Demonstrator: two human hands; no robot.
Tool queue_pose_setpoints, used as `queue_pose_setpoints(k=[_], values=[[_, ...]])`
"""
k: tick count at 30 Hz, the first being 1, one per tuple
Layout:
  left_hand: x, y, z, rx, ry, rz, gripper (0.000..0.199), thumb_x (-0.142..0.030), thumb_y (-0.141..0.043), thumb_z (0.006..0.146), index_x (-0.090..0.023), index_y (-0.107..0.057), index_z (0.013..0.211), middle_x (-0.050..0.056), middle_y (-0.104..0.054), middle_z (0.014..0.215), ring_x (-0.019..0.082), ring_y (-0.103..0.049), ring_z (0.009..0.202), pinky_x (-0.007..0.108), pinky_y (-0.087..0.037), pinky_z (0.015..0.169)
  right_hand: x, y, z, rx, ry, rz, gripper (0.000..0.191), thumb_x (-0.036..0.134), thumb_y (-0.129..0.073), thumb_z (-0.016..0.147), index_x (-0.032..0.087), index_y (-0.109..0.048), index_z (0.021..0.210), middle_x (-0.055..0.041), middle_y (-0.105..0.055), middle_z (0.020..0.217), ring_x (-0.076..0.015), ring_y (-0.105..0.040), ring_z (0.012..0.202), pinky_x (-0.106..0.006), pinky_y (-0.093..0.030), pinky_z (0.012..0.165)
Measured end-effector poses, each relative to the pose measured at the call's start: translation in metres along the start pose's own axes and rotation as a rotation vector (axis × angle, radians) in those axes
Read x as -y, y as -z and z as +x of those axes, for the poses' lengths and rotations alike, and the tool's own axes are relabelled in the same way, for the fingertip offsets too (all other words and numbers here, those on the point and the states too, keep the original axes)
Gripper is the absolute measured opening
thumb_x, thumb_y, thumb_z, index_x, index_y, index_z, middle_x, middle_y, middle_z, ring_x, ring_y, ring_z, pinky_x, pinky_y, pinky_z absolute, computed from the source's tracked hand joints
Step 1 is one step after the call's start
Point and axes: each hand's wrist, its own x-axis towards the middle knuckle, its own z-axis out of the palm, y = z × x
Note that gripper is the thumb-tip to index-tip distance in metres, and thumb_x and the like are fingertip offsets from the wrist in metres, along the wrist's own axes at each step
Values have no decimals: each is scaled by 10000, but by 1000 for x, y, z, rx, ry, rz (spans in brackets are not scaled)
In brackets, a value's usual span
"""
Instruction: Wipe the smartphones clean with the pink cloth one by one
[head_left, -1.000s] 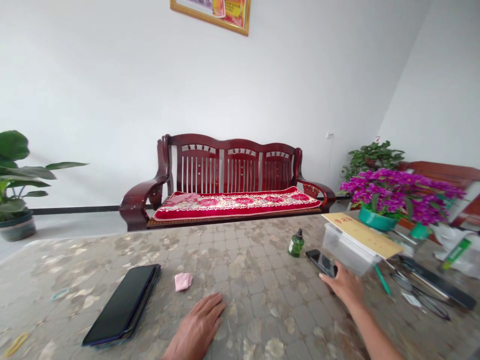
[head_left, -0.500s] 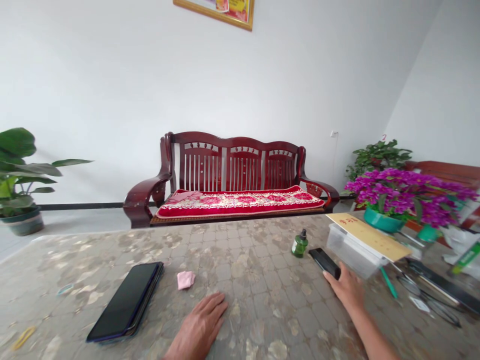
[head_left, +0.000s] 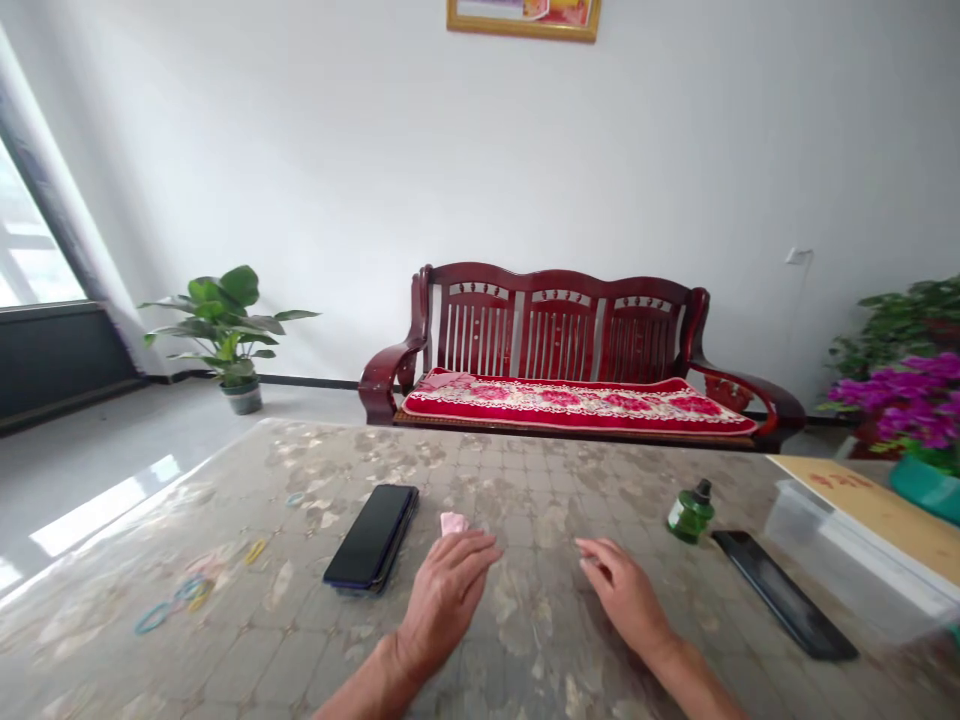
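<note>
My left hand [head_left: 453,580] hovers low over the table with its fingers stretched out, holding nothing. Just beyond its fingers lies a small folded pink cloth [head_left: 453,522], partly hidden behind the hand. To its left is a black phone [head_left: 372,537] with a dark screen, apparently stacked on another flat thing. My right hand [head_left: 624,592] is over the table's middle right, fingers loosely bent and apart, with nothing seen in it. Right of it stand a small green bottle [head_left: 691,513] with a black cap and a long flat black device [head_left: 784,595].
A clear plastic box [head_left: 832,550] under a tan board [head_left: 874,505] stands at the right, near purple flowers [head_left: 907,400] in a teal pot. Several coloured bands [head_left: 180,597] lie at the left on the patterned tablecloth [head_left: 517,650]. A wooden bench [head_left: 562,330] is behind.
My right hand has let go of the black device and moved left, off it. My left hand has come nearer the pink cloth. The view has turned left.
</note>
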Motion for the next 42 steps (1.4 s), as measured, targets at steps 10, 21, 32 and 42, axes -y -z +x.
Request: queue_pose_setpoints(k=[10,21,32,42], values=[[61,98,-15,280,811,357,393,-339,-479,931,-213,-609,1279,74,-612,1326,261,-568,1210,363,-443,1012,126,-118,84,229,-53,-101,336,340,-553,880,235,-666,1178,-66,-667,1144,-188,-645,977,-257,-458,821],[48,88,-28,530,978,573,807,-475,-601,833,-199,-290,1525,154,-420,1492,331,-420,1327,410,-370,1025,137,-138,92,338,-92,-250,264,427,-549,887,219,-687,801,-80,-690,915,-198,-629,803,-278,-381,660],[57,83,-35,573,967,590,721,-443,-517,907,-148,-302,1529,178,-520,1360,327,-493,1205,388,-388,967,100,-133,66,237,-222,457,405,280,-644,652,200,-686,1047,-31,-722,905,-190,-643,769,-263,-469,668],[63,101,-26,618,943,554,607,-367,-457,921,-166,-367,1487,153,-591,1296,302,-546,1174,361,-395,966,94,-105,43,167,-345,863,364,514,-728,645,180,-655,768,10,-590,667,-133,-492,566,-246,-413,542]])
